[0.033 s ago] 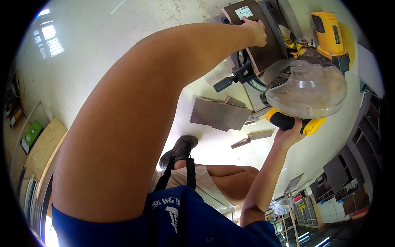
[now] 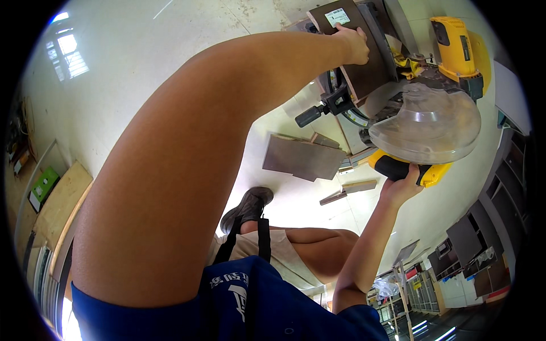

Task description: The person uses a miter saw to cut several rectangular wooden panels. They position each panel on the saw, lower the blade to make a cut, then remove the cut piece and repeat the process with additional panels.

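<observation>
My left hand presses down on a dark brown board with a white label, its fingers curled onto the board's face. The board lies on a miter saw, up against the saw's fence. My right hand is wrapped round the saw's yellow and black handle. Between that hand and the board sits the clear blade guard, and I cannot make out whether the blade touches the board. A black clamp knob sticks out from the front of the saw.
Dark board offcuts and thin strips lie on the pale floor near my shoe. Beyond the guard rises the saw's yellow motor housing. Wooden panels stand at the far left, and dark cabinet parts at the right.
The saw handle and guard, with my right hand on the handle, have shifted very slightly to the right. My left hand and the board look the same.
</observation>
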Demonstrator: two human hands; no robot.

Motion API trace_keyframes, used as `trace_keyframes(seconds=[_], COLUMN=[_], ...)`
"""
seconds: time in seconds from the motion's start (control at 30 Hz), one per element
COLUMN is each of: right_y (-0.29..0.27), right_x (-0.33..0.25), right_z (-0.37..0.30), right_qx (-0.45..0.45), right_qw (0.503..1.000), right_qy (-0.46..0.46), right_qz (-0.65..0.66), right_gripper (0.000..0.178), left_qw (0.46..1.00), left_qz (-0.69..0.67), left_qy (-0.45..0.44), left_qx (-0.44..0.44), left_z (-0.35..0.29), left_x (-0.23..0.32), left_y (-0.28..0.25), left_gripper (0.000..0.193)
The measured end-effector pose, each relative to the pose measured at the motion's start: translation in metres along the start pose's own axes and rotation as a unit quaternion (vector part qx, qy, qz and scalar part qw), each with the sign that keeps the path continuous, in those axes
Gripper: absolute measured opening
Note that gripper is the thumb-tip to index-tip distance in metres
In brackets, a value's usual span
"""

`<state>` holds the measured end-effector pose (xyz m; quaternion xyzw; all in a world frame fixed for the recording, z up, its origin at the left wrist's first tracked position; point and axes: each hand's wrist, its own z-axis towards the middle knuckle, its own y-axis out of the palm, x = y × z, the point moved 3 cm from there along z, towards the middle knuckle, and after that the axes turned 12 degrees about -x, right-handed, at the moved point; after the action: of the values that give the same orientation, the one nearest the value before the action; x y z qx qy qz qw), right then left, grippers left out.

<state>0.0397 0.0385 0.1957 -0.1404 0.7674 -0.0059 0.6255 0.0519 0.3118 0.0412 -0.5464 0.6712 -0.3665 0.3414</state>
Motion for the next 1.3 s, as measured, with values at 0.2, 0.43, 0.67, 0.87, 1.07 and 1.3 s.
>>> trace_keyframes(seconds=[0.2, 0.43, 0.67, 0.87, 1.07, 1.3], right_y=[-0.016, -0.023, -0.038, -0.037, -0.01, -0.037], right_x=[-0.014, -0.062, -0.114, -0.153, -0.172, -0.171], right_z=[0.02, 0.056, 0.106, 0.151, 0.206, 0.231], right_qx=[-0.042, -0.029, -0.061, -0.065, -0.258, -0.229], right_qw=[0.999, 0.999, 0.997, 0.997, 0.96, 0.958], right_qy=[-0.013, 0.023, 0.032, 0.033, 0.068, 0.155], right_qz=[-0.001, 0.022, 0.037, 0.033, 0.088, 0.074], right_gripper=[0.053, 0.047, 0.047, 0.026, 0.019, 0.032], left_qw=[1.0, 1.0, 0.999, 0.999, 0.999, 0.999], left_qz=[0.004, 0.022, -0.019, -0.015, -0.025, 0.0], left_qy=[0.002, 0.0, 0.014, 0.009, 0.027, 0.048], left_qx=[-0.006, -0.016, -0.034, -0.027, 0.004, -0.026], left_z=[0.003, -0.001, -0.005, 0.001, -0.002, -0.009], left_x=[0.005, 0.003, 0.0, -0.003, 0.0, 0.008], left_y=[0.003, 0.006, -0.007, -0.002, 0.0, -0.012], left_gripper=[0.059, 0.064, 0.056, 0.081, 0.093, 0.091])
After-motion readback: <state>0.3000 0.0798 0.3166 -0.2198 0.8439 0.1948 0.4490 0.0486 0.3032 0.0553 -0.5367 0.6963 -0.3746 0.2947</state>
